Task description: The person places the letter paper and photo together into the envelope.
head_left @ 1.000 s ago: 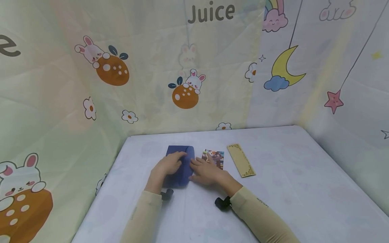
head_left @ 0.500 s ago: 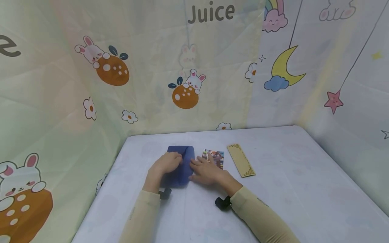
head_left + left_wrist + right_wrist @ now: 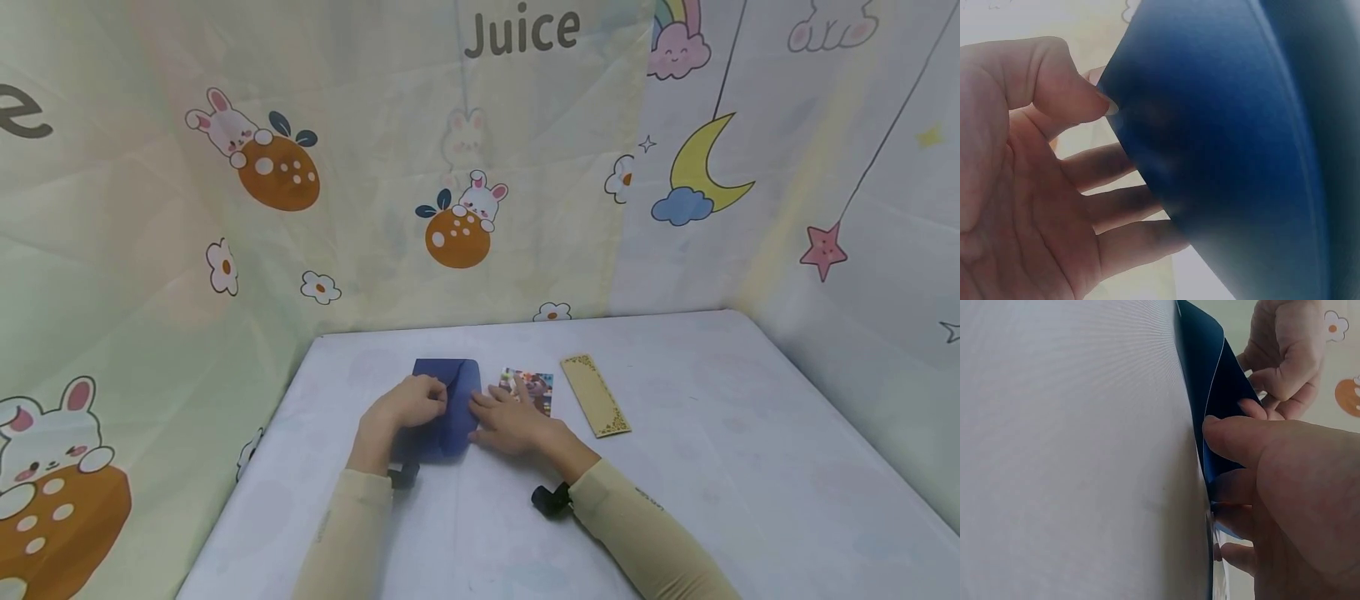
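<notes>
A dark blue envelope lies on the table left of centre, its flap lifted. My left hand pinches the flap's edge between thumb and index finger, the other fingers lying behind it in the left wrist view. At the envelope's right edge, my right hand presses down with its fingers spread and fairly straight. The right wrist view shows its thumb touching the blue paper. Part of a colourful cartoon picture card is hidden under the right hand's fingers.
A long gold card with patterned ends lies on the white-covered table, right of the picture card. Printed fabric hangs behind the table and along its sides.
My left hand has drawn back slightly to the left; its extended index finger has curled in to pinch the flap, which has risen. The right hand has stayed nearly still.
</notes>
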Demonstrator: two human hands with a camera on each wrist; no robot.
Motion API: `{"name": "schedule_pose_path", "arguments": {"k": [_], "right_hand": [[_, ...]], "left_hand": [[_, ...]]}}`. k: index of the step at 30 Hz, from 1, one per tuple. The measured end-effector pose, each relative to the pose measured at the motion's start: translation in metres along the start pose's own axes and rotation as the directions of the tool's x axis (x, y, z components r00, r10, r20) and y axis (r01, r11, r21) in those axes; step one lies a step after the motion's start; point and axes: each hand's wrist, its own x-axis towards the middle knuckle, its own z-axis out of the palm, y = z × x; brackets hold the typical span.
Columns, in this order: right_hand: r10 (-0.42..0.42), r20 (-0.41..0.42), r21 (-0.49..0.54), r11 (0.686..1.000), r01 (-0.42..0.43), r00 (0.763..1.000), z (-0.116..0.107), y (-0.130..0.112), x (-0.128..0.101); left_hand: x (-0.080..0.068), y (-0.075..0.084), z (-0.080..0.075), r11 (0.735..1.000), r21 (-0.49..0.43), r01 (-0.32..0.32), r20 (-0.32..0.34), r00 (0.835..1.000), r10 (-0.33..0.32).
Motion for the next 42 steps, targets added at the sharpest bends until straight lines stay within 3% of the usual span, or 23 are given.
{"name": "schedule_pose_path", "arguments": {"k": [7,20,42], "right_hand": [[-0.003,-0.002,-0.009,1.0,0.003,1.0,-0.002,0.001,0.001],[0.019,0.009,0.041,0.999,-0.019,1.0,0.0,0.001,0.003],[0.023,0.012,0.03,0.999,-0.023,1.0,-0.003,0.005,0.002]], "left_hand": [[-0.001,0.001,-0.003,1.0,0.007,-0.008,0.007,1.0,0.008],[-0.003,0.0,-0.002,0.997,-0.048,0.059,0.051,0.997,-0.057],[-0.011,0.0,-0.013,0.994,-0.1,0.05,0.07,0.997,-0.043]]}}
